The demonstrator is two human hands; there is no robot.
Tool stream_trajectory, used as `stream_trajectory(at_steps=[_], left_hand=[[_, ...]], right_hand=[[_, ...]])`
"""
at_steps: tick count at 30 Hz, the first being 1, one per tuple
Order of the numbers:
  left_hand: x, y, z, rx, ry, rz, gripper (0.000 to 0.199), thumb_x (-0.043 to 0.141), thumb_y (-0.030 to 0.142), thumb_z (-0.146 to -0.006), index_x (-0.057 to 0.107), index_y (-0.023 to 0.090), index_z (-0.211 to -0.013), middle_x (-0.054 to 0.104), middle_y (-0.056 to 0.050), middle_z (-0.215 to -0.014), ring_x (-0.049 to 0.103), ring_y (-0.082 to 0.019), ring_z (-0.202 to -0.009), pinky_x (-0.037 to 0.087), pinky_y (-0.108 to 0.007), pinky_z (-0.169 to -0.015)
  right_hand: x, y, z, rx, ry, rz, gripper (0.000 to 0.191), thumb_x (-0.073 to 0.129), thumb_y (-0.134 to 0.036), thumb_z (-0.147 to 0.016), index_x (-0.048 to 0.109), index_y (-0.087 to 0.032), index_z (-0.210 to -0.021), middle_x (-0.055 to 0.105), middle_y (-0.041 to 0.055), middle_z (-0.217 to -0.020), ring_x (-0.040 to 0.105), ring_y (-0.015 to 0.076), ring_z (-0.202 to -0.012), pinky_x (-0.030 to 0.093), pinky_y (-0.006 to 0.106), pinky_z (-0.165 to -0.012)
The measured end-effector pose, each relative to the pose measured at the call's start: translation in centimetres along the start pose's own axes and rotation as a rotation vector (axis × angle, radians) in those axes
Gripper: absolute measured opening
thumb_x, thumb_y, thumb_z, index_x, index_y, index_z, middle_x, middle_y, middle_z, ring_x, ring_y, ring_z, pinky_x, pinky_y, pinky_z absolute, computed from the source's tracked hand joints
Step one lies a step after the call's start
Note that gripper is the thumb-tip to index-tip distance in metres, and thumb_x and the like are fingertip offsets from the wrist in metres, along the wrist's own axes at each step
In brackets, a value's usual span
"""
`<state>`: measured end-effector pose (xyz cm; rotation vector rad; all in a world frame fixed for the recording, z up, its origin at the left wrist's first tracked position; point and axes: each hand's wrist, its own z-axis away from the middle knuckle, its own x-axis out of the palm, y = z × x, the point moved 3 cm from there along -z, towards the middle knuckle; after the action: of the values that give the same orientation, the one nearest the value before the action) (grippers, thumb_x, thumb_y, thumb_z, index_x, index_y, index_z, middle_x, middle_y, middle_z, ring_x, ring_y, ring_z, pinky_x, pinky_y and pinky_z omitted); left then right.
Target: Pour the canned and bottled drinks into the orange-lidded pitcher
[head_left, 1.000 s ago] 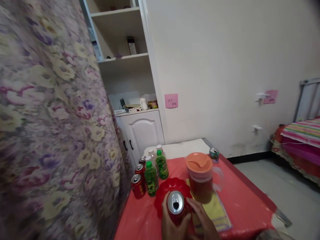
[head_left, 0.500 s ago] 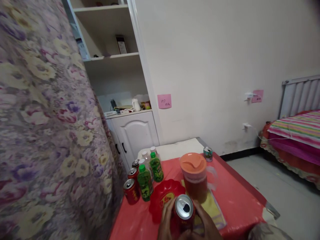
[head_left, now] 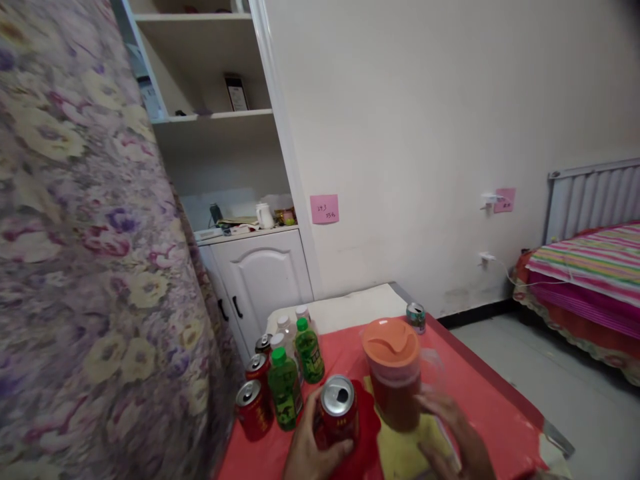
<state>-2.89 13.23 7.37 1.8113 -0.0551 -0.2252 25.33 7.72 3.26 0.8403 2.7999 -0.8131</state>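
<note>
An opened red can (head_left: 338, 415) is wrapped by my left hand (head_left: 313, 445), above a red scalloped plate (head_left: 369, 413). My right hand (head_left: 453, 433) has its fingers apart, holding nothing, just right of the pitcher's lower side. The clear pitcher (head_left: 397, 393) has an orange lid and reddish-brown liquid inside; it stands on a yellow cloth (head_left: 415, 445). Left of the plate stand green-capped bottles, one in front (head_left: 285, 390) and one behind (head_left: 309, 351), with red cans (head_left: 254, 410) beside them.
Clear bottles with white caps (head_left: 285, 325) and a dark can (head_left: 263, 343) stand behind. A small teal can (head_left: 415, 318) is near the table's (head_left: 480, 393) far right corner. A floral curtain (head_left: 100, 267) hangs at the left, near a cabinet (head_left: 265, 273).
My right hand has let go of the red can and moved right, beside the pitcher. The can has shifted left in my left hand. The camera view has shifted slightly.
</note>
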Motion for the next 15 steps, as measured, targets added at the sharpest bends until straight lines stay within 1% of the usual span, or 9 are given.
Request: stream_trajectory(at_steps=[2,3,4,6,8,10,11,13,15], left_hand=[[-0.5,-0.3,-1.0,-0.015,-0.003,0.021,0.087,0.09,0.041,-0.055,0.055,0.018,-0.131,0.066,-0.019,-0.141,0.055,-0.042,-0.135,0.042,-0.053,-0.115],[-0.6,-0.5,-1.4,-0.022,-0.015,0.029,0.086,0.09,0.04,-0.057,0.054,0.018,-0.132,0.066,-0.018,-0.141,0.055,-0.041,-0.135,0.042,-0.052,-0.115],[-0.7,-0.7,-1.7,-0.031,-0.028,0.036,0.085,0.089,0.038,-0.059,0.053,0.019,-0.133,0.066,-0.018,-0.141,0.055,-0.04,-0.136,0.042,-0.051,-0.116],[-0.7,-1.3,-1.9,-0.05,-0.045,0.059,0.082,0.087,0.034,-0.061,0.052,0.018,-0.134,0.066,-0.017,-0.141,0.056,-0.038,-0.136,0.042,-0.049,-0.115],[-0.6,-2.0,-2.0,-0.07,-0.034,0.1,0.081,0.087,0.031,-0.061,0.052,0.017,-0.132,0.067,-0.017,-0.138,0.058,-0.039,-0.134,0.044,-0.049,-0.114],[-0.4,-2.6,-1.8,-0.088,-0.021,0.144,0.08,0.086,0.026,-0.058,0.053,0.016,-0.13,0.069,-0.018,-0.135,0.059,-0.039,-0.131,0.045,-0.049,-0.112],[-0.2,-2.8,-1.8,-0.095,-0.019,0.164,0.08,0.086,0.025,-0.057,0.054,0.016,-0.129,0.07,-0.018,-0.133,0.06,-0.04,-0.129,0.046,-0.048,-0.111],[0.2,-3.2,-1.6,-0.101,-0.028,0.198,0.079,0.085,0.023,-0.056,0.054,0.017,-0.128,0.07,-0.018,-0.131,0.062,-0.039,-0.127,0.048,-0.047,-0.108],[0.5,-3.4,-1.5,-0.089,-0.03,0.22,0.078,0.086,0.024,-0.056,0.054,0.018,-0.127,0.07,-0.018,-0.129,0.063,-0.04,-0.125,0.05,-0.047,-0.106]], right_hand=[[-2.3,0.9,-1.4,0.127,0.161,0.063,0.035,0.067,-0.03,-0.089,0.065,-0.026,-0.124,0.073,0.01,-0.108,0.071,0.0253,-0.095,0.061,0.035,-0.082],[-3.0,1.5,-2.0,0.221,0.211,0.093,0.033,0.067,-0.033,-0.089,0.064,-0.026,-0.121,0.071,0.0095,-0.108,0.069,0.0244,-0.092,0.06,0.036,-0.08],[-3.5,2.3,-2.4,0.324,0.231,0.105,0.033,0.066,-0.038,-0.089,0.063,-0.026,-0.12,0.069,0.0092,-0.11,0.068,0.0242,-0.092,0.059,0.036,-0.079],[-3.6,3.9,-3.2,0.524,0.193,0.068,0.039,0.067,-0.048,-0.086,0.062,-0.025,-0.118,0.068,0.0091,-0.114,0.066,0.0252,-0.096,0.057,0.038,-0.082],[-3.0,5.2,-3.7,0.66,0.109,-0.04,0.044,0.07,-0.055,-0.082,0.062,-0.024,-0.112,0.068,0.0078,-0.11,0.065,0.0261,-0.098,0.055,0.037,-0.083],[-2.3,5.9,-4.2,0.716,0.042,-0.151,0.041,0.071,-0.059,-0.079,0.063,-0.023,-0.097,0.067,0.004,-0.094,0.063,0.0239,-0.09,0.053,0.034,-0.078],[-1.9,6.0,-4.4,0.728,0.022,-0.187,0.039,0.071,-0.06,-0.079,0.062,-0.023,-0.089,0.064,0.0016,-0.085,0.061,0.0219,-0.083,0.051,0.032,-0.074],[-1.3,5.9,-4.8,0.734,0.014,-0.225,0.041,0.068,-0.061,-0.081,0.058,-0.022,-0.076,0.055,-0.0017,-0.072,0.053,0.018,-0.071,0.046,0.029,-0.065],[-0.8,5.7,-5.1,0.742,0.02,-0.242,0.046,0.064,-0.064,-0.083,0.055,-0.022,-0.067,0.048,-0.003,-0.065,0.046,0.0159,-0.064,0.039,0.028,-0.059]])
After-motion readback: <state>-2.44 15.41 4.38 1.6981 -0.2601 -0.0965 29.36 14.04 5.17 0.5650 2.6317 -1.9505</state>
